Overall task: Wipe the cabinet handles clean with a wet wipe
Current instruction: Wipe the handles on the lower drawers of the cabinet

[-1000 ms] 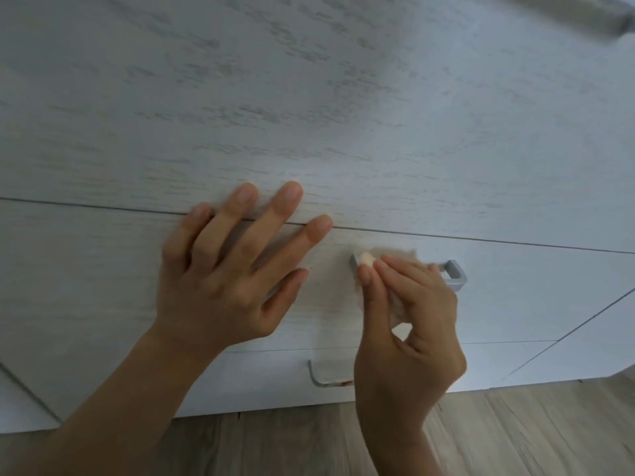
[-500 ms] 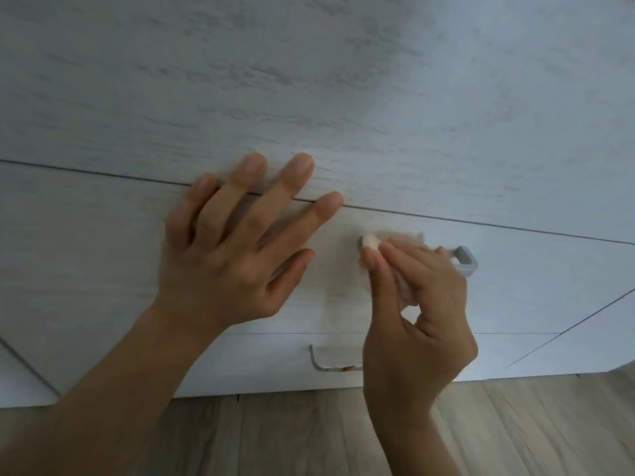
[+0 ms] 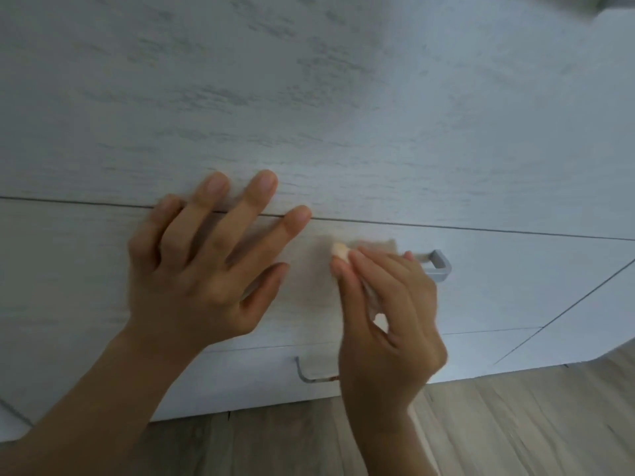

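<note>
The left hand point(image 3: 206, 269) lies flat, fingers straight and splayed, its forearm reaching in from the lower left. Just beside it, not touching, the right hand point(image 3: 388, 321) is curled, thumb and fingertips pinching a wipe point(image 3: 372, 297).

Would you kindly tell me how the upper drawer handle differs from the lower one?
The upper handle is gripped through the wet wipe by the right hand, showing only its right end; the lower handle shows only its left end, with no wipe there. Both are grey bars on white drawer fronts.
</note>
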